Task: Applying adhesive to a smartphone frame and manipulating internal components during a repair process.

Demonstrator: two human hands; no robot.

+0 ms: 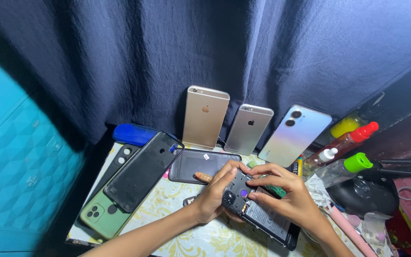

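Note:
An opened smartphone (262, 215) with its back cover off lies tilted on the table, showing its battery and circuit board. My left hand (215, 195) grips its upper left end, thumb and fingers over the camera corner. My right hand (286, 192) rests over the top of the phone, its fingertips pinching at the board near a small purple spot (243, 192). Whether the fingers hold a small part cannot be made out.
Three phones lean against the dark curtain: gold (204, 118), silver (248, 129), iridescent (295, 135). A black back cover (141, 172), a green phone (102, 214), a dark phone (200, 164) and a blue case (134, 134) lie left. Bottles (346, 143) and a black round object (362, 192) stand right.

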